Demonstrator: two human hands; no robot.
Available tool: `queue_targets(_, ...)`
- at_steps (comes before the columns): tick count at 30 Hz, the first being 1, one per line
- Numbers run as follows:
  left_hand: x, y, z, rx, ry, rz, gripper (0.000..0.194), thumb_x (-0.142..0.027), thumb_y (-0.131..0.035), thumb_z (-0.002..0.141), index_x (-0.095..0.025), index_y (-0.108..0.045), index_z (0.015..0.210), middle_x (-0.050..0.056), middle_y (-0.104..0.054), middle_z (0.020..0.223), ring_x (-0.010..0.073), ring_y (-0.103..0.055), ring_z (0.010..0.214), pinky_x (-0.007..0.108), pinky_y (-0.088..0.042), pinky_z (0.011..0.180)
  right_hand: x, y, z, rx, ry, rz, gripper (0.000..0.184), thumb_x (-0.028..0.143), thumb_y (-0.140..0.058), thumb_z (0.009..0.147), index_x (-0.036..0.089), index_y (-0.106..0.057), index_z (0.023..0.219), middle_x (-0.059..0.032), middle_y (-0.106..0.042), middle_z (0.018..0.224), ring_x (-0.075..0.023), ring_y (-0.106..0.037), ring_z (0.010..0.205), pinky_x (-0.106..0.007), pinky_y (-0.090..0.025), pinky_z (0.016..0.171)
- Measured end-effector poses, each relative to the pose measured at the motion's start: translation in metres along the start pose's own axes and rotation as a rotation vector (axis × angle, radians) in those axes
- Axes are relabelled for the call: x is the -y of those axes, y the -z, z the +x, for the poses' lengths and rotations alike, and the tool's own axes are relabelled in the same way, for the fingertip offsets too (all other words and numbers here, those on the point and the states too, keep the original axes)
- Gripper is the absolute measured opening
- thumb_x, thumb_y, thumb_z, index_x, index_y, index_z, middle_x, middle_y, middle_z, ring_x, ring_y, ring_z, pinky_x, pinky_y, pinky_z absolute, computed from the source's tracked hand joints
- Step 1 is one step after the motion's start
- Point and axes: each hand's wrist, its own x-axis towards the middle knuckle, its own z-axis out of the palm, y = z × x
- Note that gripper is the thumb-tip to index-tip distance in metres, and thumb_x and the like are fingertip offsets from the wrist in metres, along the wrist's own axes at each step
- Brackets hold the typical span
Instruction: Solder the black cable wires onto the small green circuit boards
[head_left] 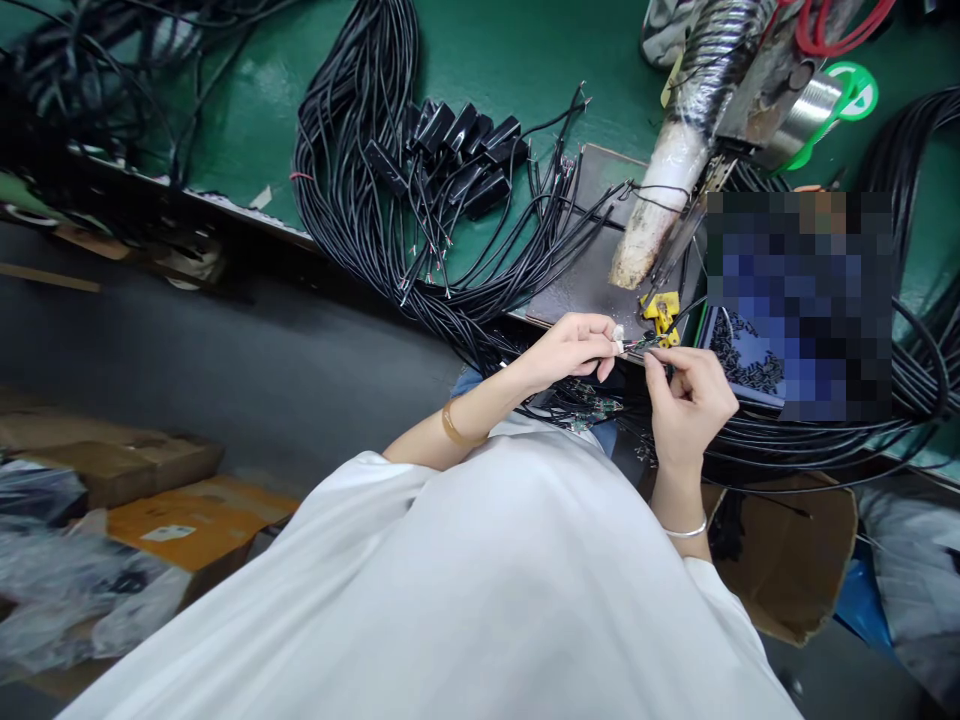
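Observation:
Above my lap at the bench edge, my left hand is closed in a pinch on a thin black cable whose fine wires stick out towards the right. White wrapping covers a fingertip of that hand. My right hand is closed too, thumb and forefinger pressed together at the other end of these wires; what lies between them is too small to make out. Just beyond the fingers sits a yellow fixture on a grey plate. Below the hands, small green circuit boards hang on black cables.
A large bundle of black cables and several black plastic housings lie on the green bench. A wrapped tube slants down near a solder spool. Cardboard boxes stand below; part of the right side is pixelated.

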Motion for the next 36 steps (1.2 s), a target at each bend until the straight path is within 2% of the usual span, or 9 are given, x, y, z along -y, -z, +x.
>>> queue_targets(5,0.001,0.001,-0.001,0.017,-0.016,0.042,0.017,-0.027,-0.062,0.086,-0.014,-0.054,0.079,-0.001,-0.060,0.056,0.0011,-0.030,0.039,0.019,-0.016,0.041,0.000,-0.002,0.002,0.154,-0.142,0.079,0.008,0.025,-0.067,0.090,0.019,-0.069,0.086,0.0026,-0.062,0.076,-0.0061,-0.038,0.051,-0.025,-0.037,0.055)
queue_targets(9,0.008,0.000,-0.002,0.003,-0.115,0.175,0.023,-0.033,-0.065,0.087,-0.013,-0.057,0.081,0.000,-0.062,0.061,0.0032,-0.045,0.048,0.017,-0.032,0.050,-0.001,-0.001,0.004,0.183,-0.081,0.026,0.008,0.022,-0.065,0.090,0.018,-0.066,0.083,0.0028,-0.060,0.075,-0.0067,-0.039,0.054,-0.025,-0.036,0.057)
queue_targets(13,0.017,-0.004,-0.005,-0.116,-0.274,0.409,0.022,-0.033,-0.064,0.089,-0.013,-0.061,0.082,0.002,-0.064,0.068,0.0093,-0.059,0.065,0.021,-0.044,0.065,-0.002,0.001,0.006,0.195,-0.074,0.049,0.008,0.019,-0.066,0.088,0.018,-0.064,0.081,0.0039,-0.058,0.073,-0.0060,-0.037,0.053,-0.025,-0.034,0.056)
queue_targets(17,0.023,-0.009,-0.007,-0.272,-0.437,0.630,0.019,-0.031,-0.058,0.094,-0.014,-0.060,0.085,-0.003,-0.054,0.064,0.0071,-0.046,0.059,0.022,-0.037,0.063,-0.001,0.000,0.006,0.183,-0.120,0.079,0.007,0.020,-0.067,0.088,0.019,-0.067,0.082,0.0042,-0.059,0.074,-0.0052,-0.034,0.051,-0.025,-0.031,0.053)
queue_targets(21,0.024,-0.010,-0.006,-0.353,-0.488,0.724,0.017,-0.030,-0.057,0.094,-0.015,-0.058,0.085,-0.007,-0.040,0.062,0.0067,-0.031,0.057,0.022,-0.031,0.059,0.000,-0.003,0.002,0.117,-0.135,0.069,0.007,0.026,-0.067,0.090,0.020,-0.069,0.086,0.0040,-0.060,0.071,-0.0053,-0.035,0.050,-0.025,-0.030,0.051)
queue_targets(26,0.018,-0.007,-0.004,-0.264,-0.411,0.570,0.024,-0.034,-0.059,0.091,-0.014,-0.057,0.078,-0.004,-0.046,0.068,0.0073,-0.039,0.064,0.022,-0.034,0.063,-0.002,0.000,-0.005,-0.188,-0.105,0.264,0.020,0.026,-0.059,0.095,0.023,-0.061,0.115,0.0068,-0.058,0.063,-0.0076,-0.050,0.047,-0.022,-0.037,0.047)
queue_targets(29,0.010,-0.005,-0.002,-0.186,-0.288,0.335,0.028,-0.037,-0.065,0.085,-0.014,-0.054,0.073,-0.003,-0.049,0.067,0.0064,-0.042,0.062,0.021,-0.033,0.060,-0.005,0.005,-0.007,-0.290,-0.061,0.283,0.020,0.021,-0.055,0.097,0.023,-0.056,0.117,0.0030,-0.072,0.077,-0.0076,-0.057,0.045,-0.022,-0.040,0.043)
queue_targets(31,0.003,-0.004,-0.002,-0.145,-0.190,0.211,0.028,-0.038,-0.068,0.081,-0.014,-0.057,0.072,-0.005,-0.047,0.061,0.0048,-0.037,0.055,0.021,-0.027,0.055,-0.006,0.007,-0.009,-0.258,-0.049,0.207,0.017,0.018,-0.060,0.095,0.022,-0.059,0.111,-0.0008,-0.076,0.091,-0.0096,-0.065,0.050,-0.023,-0.046,0.044)
queue_targets(36,-0.012,-0.002,-0.001,-0.109,-0.002,0.057,0.028,-0.036,-0.073,0.076,-0.014,-0.058,0.070,-0.010,-0.031,0.047,0.0022,-0.020,0.044,0.024,-0.009,0.048,-0.012,-0.001,-0.008,-0.013,0.048,0.073,0.004,0.020,-0.064,0.091,0.020,-0.063,0.096,-0.0077,-0.075,0.110,-0.0205,-0.075,0.098,-0.032,-0.062,0.074)
